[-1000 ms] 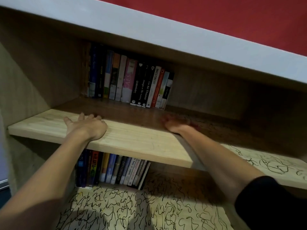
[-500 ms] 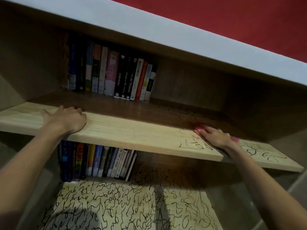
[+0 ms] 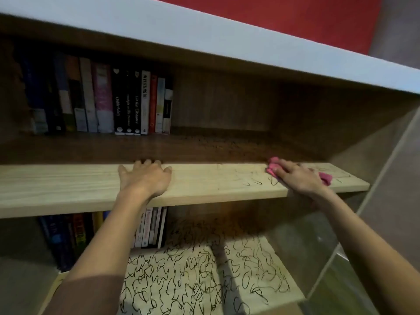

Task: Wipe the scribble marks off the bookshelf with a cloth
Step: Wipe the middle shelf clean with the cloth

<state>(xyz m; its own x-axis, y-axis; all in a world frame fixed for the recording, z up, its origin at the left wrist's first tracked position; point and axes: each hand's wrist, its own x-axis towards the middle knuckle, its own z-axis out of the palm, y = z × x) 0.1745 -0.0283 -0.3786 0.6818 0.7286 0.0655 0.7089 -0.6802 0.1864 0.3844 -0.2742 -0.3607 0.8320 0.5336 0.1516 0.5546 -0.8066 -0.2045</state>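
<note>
Change: scribble marks (image 3: 258,183) by the middle shelf's (image 3: 68,187) right end are fewer, mostly faint traces; left hand (image 3: 145,178) has shifted right along the front edge.
Cloth (image 3: 273,164): pink, flat near the shelf's right end, under right hand (image 3: 295,178).
Right hand grip: fingers extended, pressing cloth down.
Left hand grip: spread flat on the board, holding nothing.
Lower shelf (image 3: 145,280): densely scribbled.
Books (image 3: 102,98): upright, back left.

Cloth (image 3: 273,165) on shelf (image 3: 204,185), books (image 3: 102,98) behind

Centre right: open bay above shelf board (image 3: 216,185).
Upper left: upper books (image 3: 127,103) block.
Lower left: lower books (image 3: 151,226) block.
</note>
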